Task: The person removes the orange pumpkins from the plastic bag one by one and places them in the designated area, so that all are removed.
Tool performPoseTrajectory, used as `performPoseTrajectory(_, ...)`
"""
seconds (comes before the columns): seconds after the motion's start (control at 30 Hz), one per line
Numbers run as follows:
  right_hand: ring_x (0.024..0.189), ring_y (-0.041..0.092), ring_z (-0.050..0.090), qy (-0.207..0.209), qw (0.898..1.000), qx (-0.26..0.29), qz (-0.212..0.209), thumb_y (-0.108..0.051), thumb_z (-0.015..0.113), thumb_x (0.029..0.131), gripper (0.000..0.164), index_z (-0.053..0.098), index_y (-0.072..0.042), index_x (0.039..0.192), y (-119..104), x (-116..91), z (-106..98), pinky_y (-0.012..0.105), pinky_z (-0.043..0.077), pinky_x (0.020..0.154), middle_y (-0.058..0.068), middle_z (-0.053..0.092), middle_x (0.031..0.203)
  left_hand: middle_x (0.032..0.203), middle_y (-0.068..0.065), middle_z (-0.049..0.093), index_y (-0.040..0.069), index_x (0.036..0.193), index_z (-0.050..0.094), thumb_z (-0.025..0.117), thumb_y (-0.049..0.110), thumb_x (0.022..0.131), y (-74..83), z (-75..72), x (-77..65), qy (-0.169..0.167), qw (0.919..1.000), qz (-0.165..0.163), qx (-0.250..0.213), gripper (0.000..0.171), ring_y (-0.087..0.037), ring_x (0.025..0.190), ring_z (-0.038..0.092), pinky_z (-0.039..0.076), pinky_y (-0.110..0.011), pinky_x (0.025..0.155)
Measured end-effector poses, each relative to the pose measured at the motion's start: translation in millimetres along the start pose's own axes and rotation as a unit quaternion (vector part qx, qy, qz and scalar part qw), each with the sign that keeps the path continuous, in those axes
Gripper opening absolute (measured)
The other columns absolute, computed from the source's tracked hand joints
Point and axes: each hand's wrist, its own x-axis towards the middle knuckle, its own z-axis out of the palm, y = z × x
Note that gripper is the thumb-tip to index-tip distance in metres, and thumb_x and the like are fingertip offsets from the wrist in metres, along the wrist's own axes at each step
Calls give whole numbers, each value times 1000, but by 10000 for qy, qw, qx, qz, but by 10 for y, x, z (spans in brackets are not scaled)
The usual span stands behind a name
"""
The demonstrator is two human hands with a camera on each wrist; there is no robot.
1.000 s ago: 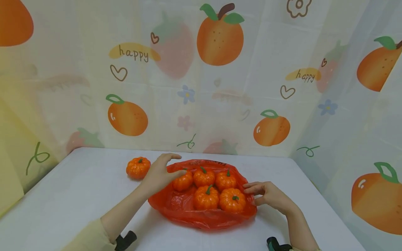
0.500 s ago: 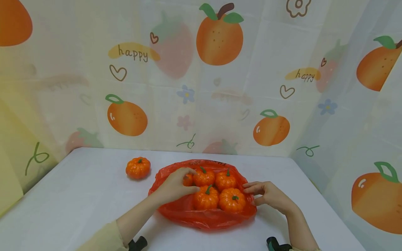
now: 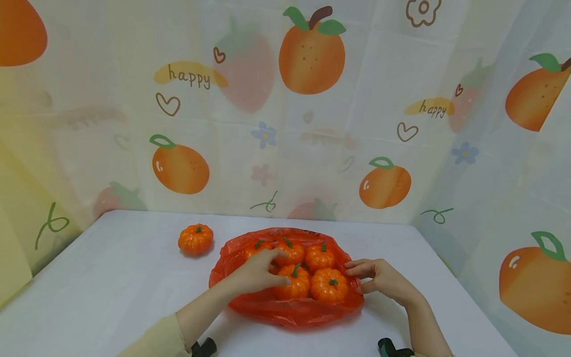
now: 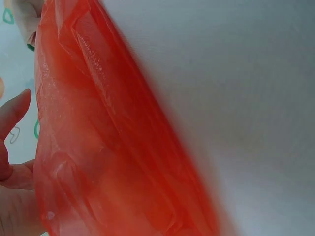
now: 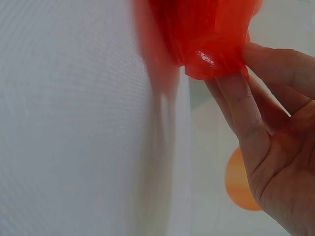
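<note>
A person's left hand [image 3: 258, 273], thumb and fingers parted and gripping nothing, hangs over a glossy orange pumpkin [image 3: 298, 288] inside a red plastic bag [image 3: 294, 315], with four more pumpkins [image 3: 329, 288] beyond and to the right of its fingertips. Opposite, the right hand [image 3: 385, 280] pinches the bag's side, while a lone pumpkin [image 3: 196, 240] sits on the white table [image 3: 111, 297], left of and beyond the left hand.

The backdrop [image 3: 285, 109] bears "happy" twice, on yellow patches [image 3: 191, 74]; dark print [image 3: 308, 231] on the red bag [image 3: 294, 312] is illegible.
</note>
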Motion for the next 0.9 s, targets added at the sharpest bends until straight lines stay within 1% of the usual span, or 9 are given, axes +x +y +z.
performPoseTrajectory(0.13, 134, 44, 47, 3, 10000, -6, 1, -5, 68, 77, 41, 72, -3, 118, 3, 2, 2, 40, 55, 98, 22, 56, 142, 138, -11, 55, 12, 137, 53, 78, 31, 83, -3, 13, 7, -44, 10000, 9, 7, 62, -29, 119, 55, 56, -48, 95)
performPoseTrajectory(0.3, 134, 44, 46, -3, 10000, 18, 10, -5, 68, 77, 40, 72, -3, 117, 8, 0, 2, 35, 55, 96, 22, 56, 142, 134, -12, 58, 9, 134, 55, 78, 28, 83, 8, 38, 11, -56, 9999, 108, 76, 59, -28, 118, 55, 55, -49, 96)
performPoseTrajectory(0.47, 134, 45, 46, 2, 10000, 64, 23, -6, 69, 78, 38, 73, -3, 116, 13, -1, 2, 29, 56, 92, 23, 56, 142, 133, -11, 59, 7, 134, 55, 78, 27, 83, 14, 46, 2, -103, 9999, 130, 25, 59, -27, 119, 54, 53, -50, 100)
performPoseTrajectory(0.57, 134, 46, 45, 15, 10000, 75, 31, -6, 69, 78, 38, 73, -2, 115, 10, -4, 3, 27, 56, 91, 23, 56, 141, 133, -10, 59, 7, 134, 55, 78, 27, 83, 10, 48, -3, -133, 9998, 154, -19, 59, -26, 119, 54, 52, -51, 101)
performPoseTrajectory(0.7, 135, 45, 45, 54, 9999, 65, 72, -5, 68, 77, 38, 73, -2, 115, 3, -7, 5, 26, 56, 90, 23, 56, 141, 130, -10, 60, 7, 132, 56, 78, 27, 83, 0, 50, 2, -163, 9996, 214, -55, 57, -26, 118, 54, 52, -51, 102)
performPoseTrajectory(0.9, 134, 45, 46, 44, 10000, 76, 29, -4, 68, 77, 39, 72, -1, 116, -10, -7, 12, 24, 55, 88, 23, 56, 141, 130, -9, 61, 9, 132, 56, 78, 27, 83, -2, 60, 7, -220, 9996, 171, -43, 57, -26, 119, 54, 51, -53, 102)
